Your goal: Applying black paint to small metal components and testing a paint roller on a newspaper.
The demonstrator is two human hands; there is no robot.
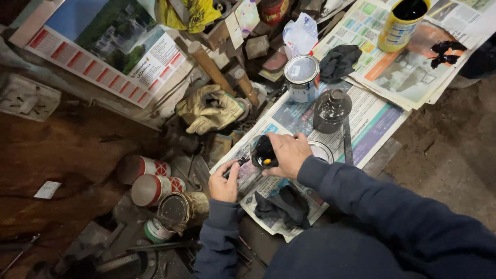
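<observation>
Right hand (288,153) clamped on a black part (264,153), mostly painted; left hand (224,182) pinches a brush (236,166) beside it.

Up top, a yellow can (402,23) of black paint sits on newspaper (408,72). Below it, a silver-lidded tin (301,77) beside a black rag (338,62). Yellow work gloves (209,108) left, 2 red-and-white cans (150,178) lying near.

Your right hand (289,154) grips a small glossy black plastic piece (264,153) with a yellow spot. Beneath lies matt printed newspaper (369,121); near it are a shiny metal tin (301,77), rough leather gloves (209,109), crumpled black cloth (285,206) and wooden handles (211,67).
</observation>
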